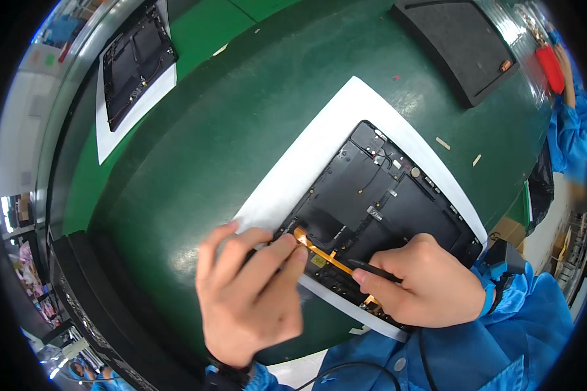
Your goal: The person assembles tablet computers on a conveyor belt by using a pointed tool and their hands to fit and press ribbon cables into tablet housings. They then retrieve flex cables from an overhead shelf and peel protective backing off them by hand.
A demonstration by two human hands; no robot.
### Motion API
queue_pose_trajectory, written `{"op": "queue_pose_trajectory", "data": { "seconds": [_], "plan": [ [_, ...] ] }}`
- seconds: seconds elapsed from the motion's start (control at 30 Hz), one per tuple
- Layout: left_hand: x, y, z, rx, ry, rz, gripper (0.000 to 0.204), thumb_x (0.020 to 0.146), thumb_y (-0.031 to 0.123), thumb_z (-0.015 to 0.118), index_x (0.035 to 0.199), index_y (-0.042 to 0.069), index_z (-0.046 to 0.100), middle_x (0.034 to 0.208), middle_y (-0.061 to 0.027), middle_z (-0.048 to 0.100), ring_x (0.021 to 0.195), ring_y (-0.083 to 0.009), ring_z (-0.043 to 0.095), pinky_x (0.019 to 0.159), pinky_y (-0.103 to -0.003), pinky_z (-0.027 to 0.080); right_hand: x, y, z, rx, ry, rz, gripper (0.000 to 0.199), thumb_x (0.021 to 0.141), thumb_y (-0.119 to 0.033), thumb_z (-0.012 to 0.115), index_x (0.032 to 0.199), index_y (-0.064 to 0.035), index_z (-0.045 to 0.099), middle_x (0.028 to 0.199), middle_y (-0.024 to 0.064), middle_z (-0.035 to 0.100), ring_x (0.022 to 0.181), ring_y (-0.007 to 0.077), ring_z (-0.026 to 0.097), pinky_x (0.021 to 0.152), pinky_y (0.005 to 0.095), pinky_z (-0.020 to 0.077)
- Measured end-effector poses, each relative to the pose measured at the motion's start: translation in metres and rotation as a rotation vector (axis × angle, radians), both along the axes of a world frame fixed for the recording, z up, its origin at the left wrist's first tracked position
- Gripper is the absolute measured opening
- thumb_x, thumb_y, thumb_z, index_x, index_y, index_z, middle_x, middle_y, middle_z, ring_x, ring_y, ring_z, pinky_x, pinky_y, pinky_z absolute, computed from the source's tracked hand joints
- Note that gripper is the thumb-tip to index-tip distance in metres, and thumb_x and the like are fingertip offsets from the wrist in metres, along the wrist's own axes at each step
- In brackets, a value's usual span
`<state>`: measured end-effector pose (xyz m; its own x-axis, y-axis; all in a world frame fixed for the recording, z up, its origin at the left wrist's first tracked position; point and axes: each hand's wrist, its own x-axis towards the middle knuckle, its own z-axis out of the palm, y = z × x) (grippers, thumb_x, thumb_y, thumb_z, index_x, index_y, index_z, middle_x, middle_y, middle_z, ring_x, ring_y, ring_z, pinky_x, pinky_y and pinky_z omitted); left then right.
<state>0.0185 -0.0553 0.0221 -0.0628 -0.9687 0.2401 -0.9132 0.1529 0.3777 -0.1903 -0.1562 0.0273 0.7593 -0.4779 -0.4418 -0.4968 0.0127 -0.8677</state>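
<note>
The ribbon point(321, 252) ran lengthwise from the left hand point(251, 296), which touched it, pinch unconfirmed, toward the right hand point(430, 283), gripping a tool point(377, 271).

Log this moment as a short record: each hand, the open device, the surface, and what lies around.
Left hand: left hand, fingertips at the upper-left end of the orange ribbon cable
Right hand: right hand, gripping a black pen-like tool, tip near the cable
Device: open black panel, lying askew on a white sheet
Surface: green tabletop
Upper left: second black panel
Upper right: black tray
</note>
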Motion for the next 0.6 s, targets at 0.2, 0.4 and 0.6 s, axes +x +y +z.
{"op": "queue_pose_trajectory", "data": {
  "seconds": [0.2, 0.4, 0.6],
  "plan": [
    [0.015, 0.004, -0.009, -0.068, 0.099, -0.04, 0.032, 0.055, 0.005, 0.065, 0.084, 0.005, 0.078, 0.094, -0.0044, 0.07, 0.085, -0.0246, 0.063, 0.085, -0.047, 0.05, 0.004, 0.005, -0.005, -0.186, -0.078, 0.121, 0.017, 0.091, -0.007, 0.068, 0.077, 0.0018, 0.062, 0.051, 0.0175, 0.053, 0.048, 0.0387, 0.058, 0.046, 0.0435, 0.0449],
    [0.024, 0.0, -0.018, -0.125, 0.116, -0.054, 0.032, 0.056, 0.01, 0.066, 0.086, 0.004, 0.076, 0.093, -0.0039, 0.068, 0.081, -0.0235, 0.059, 0.08, -0.045, 0.049, 0.016, -0.001, 0.007, -0.118, 0.059, 0.159, 0.019, 0.093, -0.007, 0.066, 0.077, 0.0023, 0.064, 0.05, 0.017, 0.054, 0.045, 0.0361, 0.058, 0.044, 0.0398, 0.0429],
    [0.027, 0.004, -0.027, -0.105, 0.197, -0.049, 0.039, 0.056, 0.009, 0.066, 0.093, 0.008, 0.077, 0.097, -0.0051, 0.068, 0.083, -0.0278, 0.055, 0.079, -0.047, 0.046, 0.022, 0.0, 0.004, -0.143, 0.071, 0.14, 0.026, 0.093, -0.007, 0.067, 0.069, 0.0028, 0.063, 0.05, 0.0162, 0.054, 0.042, 0.0335, 0.057, 0.043, 0.0373, 0.0422]
  ]
}}
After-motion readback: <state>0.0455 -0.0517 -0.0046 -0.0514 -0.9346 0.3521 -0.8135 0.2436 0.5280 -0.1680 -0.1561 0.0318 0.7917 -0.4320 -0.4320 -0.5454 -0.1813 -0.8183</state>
